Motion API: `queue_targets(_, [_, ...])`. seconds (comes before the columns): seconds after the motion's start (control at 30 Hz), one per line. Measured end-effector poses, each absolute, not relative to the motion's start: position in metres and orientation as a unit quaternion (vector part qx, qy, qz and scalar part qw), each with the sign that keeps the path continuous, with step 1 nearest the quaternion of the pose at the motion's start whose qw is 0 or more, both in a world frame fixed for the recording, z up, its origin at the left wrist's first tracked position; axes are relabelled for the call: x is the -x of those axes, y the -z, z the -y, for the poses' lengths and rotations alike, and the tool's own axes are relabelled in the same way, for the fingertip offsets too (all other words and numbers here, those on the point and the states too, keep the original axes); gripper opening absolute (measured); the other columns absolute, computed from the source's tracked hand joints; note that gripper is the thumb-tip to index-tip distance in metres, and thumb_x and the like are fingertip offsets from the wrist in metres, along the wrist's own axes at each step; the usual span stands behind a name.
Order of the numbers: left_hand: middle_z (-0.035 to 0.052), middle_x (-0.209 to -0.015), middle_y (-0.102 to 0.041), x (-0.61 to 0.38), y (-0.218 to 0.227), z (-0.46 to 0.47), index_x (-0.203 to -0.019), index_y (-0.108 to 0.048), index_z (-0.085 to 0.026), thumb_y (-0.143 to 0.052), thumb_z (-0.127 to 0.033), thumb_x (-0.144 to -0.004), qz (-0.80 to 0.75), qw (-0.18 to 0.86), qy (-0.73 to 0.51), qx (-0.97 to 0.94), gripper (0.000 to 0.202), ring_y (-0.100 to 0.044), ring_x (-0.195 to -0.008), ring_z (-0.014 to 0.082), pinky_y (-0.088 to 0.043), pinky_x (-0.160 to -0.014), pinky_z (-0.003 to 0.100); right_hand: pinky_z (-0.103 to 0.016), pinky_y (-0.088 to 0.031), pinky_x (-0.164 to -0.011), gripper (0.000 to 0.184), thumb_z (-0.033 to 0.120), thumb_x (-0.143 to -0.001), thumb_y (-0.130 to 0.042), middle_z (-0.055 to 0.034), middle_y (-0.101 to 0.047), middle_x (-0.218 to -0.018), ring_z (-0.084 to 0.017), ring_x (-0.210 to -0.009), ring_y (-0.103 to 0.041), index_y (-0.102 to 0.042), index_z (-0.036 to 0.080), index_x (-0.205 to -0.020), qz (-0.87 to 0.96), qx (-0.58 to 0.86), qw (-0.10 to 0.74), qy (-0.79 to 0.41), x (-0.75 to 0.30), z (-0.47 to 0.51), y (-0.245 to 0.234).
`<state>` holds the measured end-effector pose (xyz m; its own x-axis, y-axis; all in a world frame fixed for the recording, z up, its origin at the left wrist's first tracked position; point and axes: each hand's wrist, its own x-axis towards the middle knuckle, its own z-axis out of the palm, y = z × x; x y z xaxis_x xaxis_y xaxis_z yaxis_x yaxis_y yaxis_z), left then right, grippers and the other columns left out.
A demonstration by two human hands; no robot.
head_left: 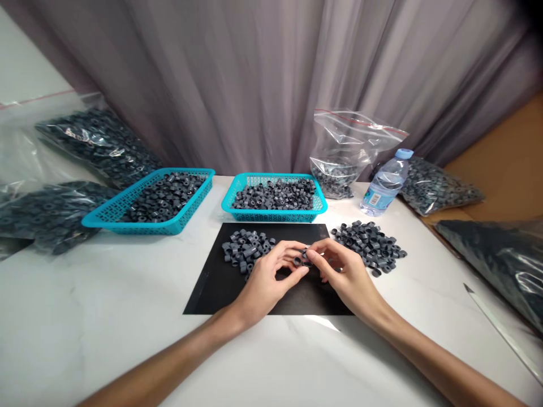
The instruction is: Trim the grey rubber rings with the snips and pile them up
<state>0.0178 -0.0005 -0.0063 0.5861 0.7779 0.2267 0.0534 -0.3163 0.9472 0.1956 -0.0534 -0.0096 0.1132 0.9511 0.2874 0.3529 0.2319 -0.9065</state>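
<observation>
Lying near the right hand (348, 272) (bottle (385, 185) behind) are gray pieces (373, 246).

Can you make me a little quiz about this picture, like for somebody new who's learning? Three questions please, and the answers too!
1. How many blue baskets stand on the table?

2. True or false: the bottle has lost its cap.

3. What is under the pile of gray pieces beside the left hand?
A) a towel
B) a black mat
C) a plate

Key:
1. Two.
2. False: its blue cap is on.
3. B.
</observation>
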Motion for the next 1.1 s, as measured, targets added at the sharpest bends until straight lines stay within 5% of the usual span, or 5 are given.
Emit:
queue_targets(0.57, [0.0071, -0.107, -0.077, -0.016, -0.010, -0.006, -0.115, -0.064, -0.018, -0.076, -0.029, -0.083, -0.337, 0.576, -0.406, -0.624, 0.035, -0.073, -0.102, 0.0206, -0.058, -0.094, 0.034, -0.028, -0.058, -0.057, 0.033, 0.053, -0.094, -0.061, -0.0052, -0.067, -0.082, -0.021, -0.072, -0.071, -0.059, 0.020, -0.092, 0.582, 0.550, 0.517, -0.301, -0.197, 0.056, 0.009])
queue_targets(1.1, [0.0031, -0.105, -0.078, -0.015, -0.004, -0.004, -0.114, -0.069, -0.021, -0.076, -0.030, -0.085, -0.301, 0.539, -0.383, -0.687, 0.031, -0.073, -0.102, 0.0185, -0.058, -0.095, 0.031, -0.026, -0.054, -0.053, 0.030, 0.049, -0.092, -0.066, -0.0021, -0.066, -0.079, -0.014, -0.060, -0.063, -0.065, 0.019, -0.097, 0.552, 0.494, 0.558, -0.374, -0.196, 0.054, 0.008])
